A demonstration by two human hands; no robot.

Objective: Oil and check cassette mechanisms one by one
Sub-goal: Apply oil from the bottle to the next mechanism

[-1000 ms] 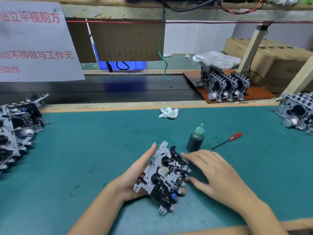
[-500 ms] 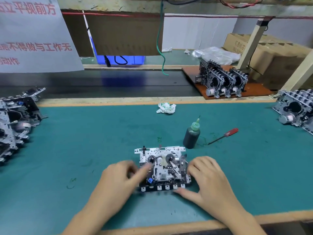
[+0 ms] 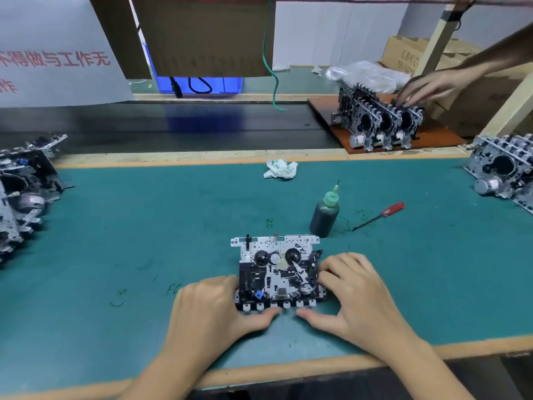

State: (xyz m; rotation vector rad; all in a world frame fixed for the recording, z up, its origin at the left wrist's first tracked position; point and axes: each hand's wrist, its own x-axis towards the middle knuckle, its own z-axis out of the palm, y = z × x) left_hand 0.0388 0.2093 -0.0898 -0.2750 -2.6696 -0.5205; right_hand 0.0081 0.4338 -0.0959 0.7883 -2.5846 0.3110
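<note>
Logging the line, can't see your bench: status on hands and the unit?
Both hands, left and right, grip the cassette mechanism, flat on the mat. Oil bottle just behind, untouched. Nothing in the way.

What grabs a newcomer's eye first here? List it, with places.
The cassette mechanism lying flat on the green mat, front and centre, with the left hand and right hand at its two sides. Just behind it stands the oil bottle, a red screwdriver to its right. Far right, another person's hand reaches onto a row of mechanisms.
</note>
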